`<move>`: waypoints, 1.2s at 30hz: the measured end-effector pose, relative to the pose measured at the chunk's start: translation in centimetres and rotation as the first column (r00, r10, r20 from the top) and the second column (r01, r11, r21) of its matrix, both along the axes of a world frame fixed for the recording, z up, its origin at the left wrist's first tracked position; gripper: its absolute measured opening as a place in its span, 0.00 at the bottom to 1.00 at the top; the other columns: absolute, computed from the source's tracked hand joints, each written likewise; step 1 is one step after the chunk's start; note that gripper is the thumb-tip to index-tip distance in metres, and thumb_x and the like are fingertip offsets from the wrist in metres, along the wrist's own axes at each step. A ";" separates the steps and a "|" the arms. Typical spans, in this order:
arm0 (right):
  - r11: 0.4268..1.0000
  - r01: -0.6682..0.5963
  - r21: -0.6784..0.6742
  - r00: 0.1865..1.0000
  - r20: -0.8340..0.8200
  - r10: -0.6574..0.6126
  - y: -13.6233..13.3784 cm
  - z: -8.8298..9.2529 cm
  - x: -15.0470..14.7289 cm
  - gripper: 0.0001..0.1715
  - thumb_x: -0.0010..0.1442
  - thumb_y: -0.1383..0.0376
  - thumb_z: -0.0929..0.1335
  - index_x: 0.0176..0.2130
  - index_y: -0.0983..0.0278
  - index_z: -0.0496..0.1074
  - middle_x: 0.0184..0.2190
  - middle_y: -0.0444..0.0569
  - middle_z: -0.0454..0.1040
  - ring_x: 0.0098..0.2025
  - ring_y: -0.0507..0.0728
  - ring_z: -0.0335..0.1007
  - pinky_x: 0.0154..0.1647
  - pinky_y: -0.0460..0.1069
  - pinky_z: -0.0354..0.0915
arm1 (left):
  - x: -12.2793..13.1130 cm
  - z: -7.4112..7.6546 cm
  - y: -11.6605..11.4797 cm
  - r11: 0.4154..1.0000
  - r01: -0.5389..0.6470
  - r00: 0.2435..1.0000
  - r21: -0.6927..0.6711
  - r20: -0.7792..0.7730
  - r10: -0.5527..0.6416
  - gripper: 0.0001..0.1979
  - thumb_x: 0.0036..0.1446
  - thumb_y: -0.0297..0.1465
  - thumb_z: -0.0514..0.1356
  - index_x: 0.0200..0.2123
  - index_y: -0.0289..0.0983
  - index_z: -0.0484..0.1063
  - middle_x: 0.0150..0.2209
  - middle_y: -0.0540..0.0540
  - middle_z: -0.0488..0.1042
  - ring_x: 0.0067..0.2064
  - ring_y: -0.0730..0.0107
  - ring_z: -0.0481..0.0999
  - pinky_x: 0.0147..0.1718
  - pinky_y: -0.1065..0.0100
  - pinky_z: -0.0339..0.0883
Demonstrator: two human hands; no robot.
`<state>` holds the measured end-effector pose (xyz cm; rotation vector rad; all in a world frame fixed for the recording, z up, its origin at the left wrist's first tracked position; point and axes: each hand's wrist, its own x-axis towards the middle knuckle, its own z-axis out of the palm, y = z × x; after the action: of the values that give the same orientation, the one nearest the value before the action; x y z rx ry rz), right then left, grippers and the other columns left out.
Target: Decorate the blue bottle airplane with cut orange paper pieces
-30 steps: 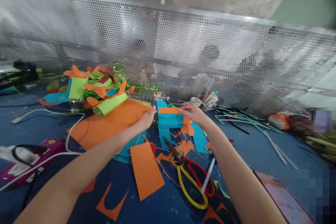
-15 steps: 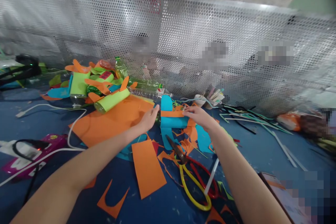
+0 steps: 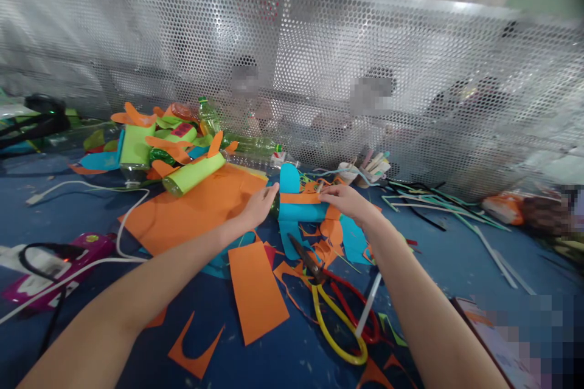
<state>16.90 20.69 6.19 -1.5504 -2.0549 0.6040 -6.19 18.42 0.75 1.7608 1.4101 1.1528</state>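
A bottle wrapped in blue paper (image 3: pixel 298 211) with an orange strip (image 3: pixel 298 198) across it lies on the blue table. My left hand (image 3: pixel 259 205) rests against its left end, fingers stretched out and together. My right hand (image 3: pixel 343 199) lies over its right end, fingertips pressing on the orange strip. Orange paper scraps (image 3: pixel 331 232) hang beside the bottle. Yellow and red scissors (image 3: pixel 335 310) lie just in front, near a loose orange rectangle (image 3: pixel 256 290).
A big orange sheet (image 3: pixel 196 206) lies left, with green-wrapped bottles (image 3: pixel 191 173) behind it. A pink device (image 3: pixel 50 267) and white cable (image 3: pixel 123 225) sit at the left edge. Plastic strips (image 3: pixel 438 203) trail right. A perforated metal screen (image 3: pixel 319 73) closes the back; people sit beyond it.
The view has tilted up slightly. Both hands stay on the blue-wrapped bottle; my right fingertips have shifted a little along the orange strip.
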 end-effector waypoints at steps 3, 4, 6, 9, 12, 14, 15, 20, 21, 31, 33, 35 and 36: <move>1.000 0.007 0.001 1.000 0.011 -0.007 0.0 0.0 0.0 0.12 0.51 0.61 0.66 0.27 0.64 0.77 0.35 0.49 0.78 0.39 0.59 0.72 0.38 0.49 0.63 | 0.0 0.1 -0.1 1.000 -0.006 1.000 0.010 -0.013 0.006 0.27 0.61 0.49 0.41 0.35 0.37 0.73 0.42 0.42 0.75 0.48 0.56 0.71 0.48 0.62 0.62; 1.000 0.010 0.001 1.000 0.014 -0.010 -0.1 0.1 -0.1 0.12 0.51 0.61 0.66 0.27 0.64 0.77 0.35 0.49 0.78 0.39 0.59 0.72 0.38 0.49 0.63 | 0.0 0.1 -0.1 1.000 -0.006 1.000 0.013 -0.016 0.006 0.27 0.61 0.49 0.41 0.35 0.38 0.73 0.41 0.42 0.75 0.47 0.56 0.71 0.47 0.62 0.62; 1.000 0.014 0.000 1.000 0.023 -0.014 -0.3 0.2 -0.2 0.12 0.52 0.61 0.66 0.28 0.64 0.78 0.36 0.49 0.78 0.40 0.59 0.72 0.37 0.49 0.63 | 0.0 0.1 -0.1 1.000 -0.003 1.000 0.020 -0.023 0.003 0.27 0.61 0.48 0.41 0.36 0.38 0.72 0.41 0.42 0.75 0.47 0.57 0.71 0.47 0.63 0.63; 1.000 0.017 0.002 0.999 0.043 -0.017 -0.6 0.5 -0.3 0.13 0.51 0.61 0.66 0.29 0.64 0.78 0.35 0.49 0.78 0.39 0.60 0.72 0.36 0.48 0.63 | 0.0 0.0 0.0 1.000 -0.003 0.999 0.030 -0.038 0.004 0.26 0.61 0.47 0.41 0.38 0.38 0.72 0.43 0.43 0.74 0.48 0.57 0.70 0.47 0.63 0.62; 1.000 0.016 0.013 0.998 0.063 -0.017 -0.9 0.8 -0.5 0.13 0.52 0.60 0.66 0.29 0.64 0.78 0.32 0.48 0.79 0.37 0.59 0.72 0.35 0.48 0.63 | 0.0 0.0 0.2 0.999 0.008 0.997 0.041 -0.072 -0.005 0.23 0.61 0.46 0.44 0.38 0.38 0.72 0.42 0.43 0.74 0.47 0.57 0.70 0.46 0.63 0.62; 1.000 0.016 0.023 0.997 0.075 -0.017 -0.9 0.8 -0.6 0.13 0.52 0.60 0.66 0.29 0.64 0.78 0.32 0.48 0.79 0.36 0.59 0.72 0.35 0.48 0.63 | 0.1 0.0 0.2 0.999 0.022 0.995 0.049 -0.099 -0.017 0.21 0.60 0.45 0.46 0.36 0.38 0.71 0.39 0.43 0.75 0.45 0.57 0.71 0.44 0.63 0.62; 1.000 0.015 0.027 0.997 0.081 -0.017 -1.0 0.8 -0.6 0.13 0.52 0.60 0.66 0.29 0.64 0.78 0.31 0.47 0.79 0.35 0.59 0.72 0.34 0.48 0.63 | 0.1 0.0 0.2 0.998 0.027 0.994 0.054 -0.112 -0.021 0.20 0.60 0.44 0.47 0.35 0.38 0.71 0.37 0.44 0.75 0.44 0.58 0.71 0.43 0.64 0.62; 0.999 0.003 0.038 0.993 0.114 -0.008 -1.0 0.8 -0.6 0.14 0.52 0.60 0.65 0.29 0.65 0.79 0.29 0.47 0.78 0.33 0.58 0.72 0.32 0.48 0.62 | 0.1 0.0 0.3 0.995 0.050 0.987 0.086 -0.156 -0.036 0.15 0.60 0.41 0.49 0.32 0.38 0.69 0.33 0.46 0.73 0.37 0.62 0.71 0.38 0.65 0.62; 0.999 0.001 0.041 0.993 0.119 -0.006 -1.0 0.8 -0.6 0.14 0.52 0.61 0.65 0.29 0.65 0.79 0.29 0.47 0.78 0.33 0.58 0.72 0.32 0.48 0.62 | 0.1 0.0 0.3 0.994 0.054 0.986 0.092 -0.161 -0.039 0.15 0.59 0.40 0.49 0.32 0.37 0.69 0.33 0.46 0.73 0.37 0.62 0.71 0.38 0.65 0.62; 0.994 0.006 0.108 0.979 0.200 -0.028 -1.0 0.4 -1.0 0.12 0.51 0.64 0.65 0.23 0.63 0.77 0.27 0.47 0.78 0.30 0.57 0.71 0.31 0.48 0.62 | 0.0 -0.2 0.5 0.990 0.065 0.983 0.125 -0.177 -0.042 0.14 0.59 0.40 0.49 0.33 0.37 0.69 0.34 0.45 0.73 0.36 0.64 0.71 0.34 0.67 0.61; 0.992 0.014 0.129 0.974 0.224 -0.043 -1.1 0.3 -1.2 0.12 0.51 0.64 0.65 0.22 0.63 0.76 0.24 0.48 0.76 0.29 0.57 0.71 0.30 0.48 0.61 | 0.1 -0.2 0.5 0.989 0.065 0.982 0.129 -0.185 -0.041 0.15 0.59 0.40 0.49 0.32 0.37 0.68 0.33 0.46 0.73 0.34 0.65 0.70 0.33 0.68 0.60; 0.987 0.014 0.159 0.967 0.248 -0.054 -1.1 0.2 -1.5 0.12 0.51 0.64 0.65 0.20 0.63 0.75 0.23 0.49 0.75 0.29 0.58 0.70 0.32 0.49 0.61 | 0.1 -0.2 0.4 0.989 0.059 0.980 0.132 -0.194 -0.033 0.15 0.59 0.41 0.49 0.31 0.37 0.68 0.32 0.46 0.72 0.33 0.65 0.70 0.31 0.68 0.60; 0.984 0.012 0.178 0.964 0.259 -0.059 -1.2 0.1 -1.6 0.12 0.50 0.64 0.65 0.20 0.63 0.74 0.23 0.49 0.75 0.31 0.59 0.70 0.33 0.49 0.61 | 0.1 -0.2 0.4 0.990 0.055 0.980 0.133 -0.199 -0.028 0.15 0.59 0.41 0.49 0.31 0.37 0.68 0.32 0.46 0.72 0.33 0.65 0.69 0.31 0.68 0.59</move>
<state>15.28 19.52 6.26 -1.6311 -2.1991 0.2036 -6.09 18.82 0.52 2.0401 1.4278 1.1012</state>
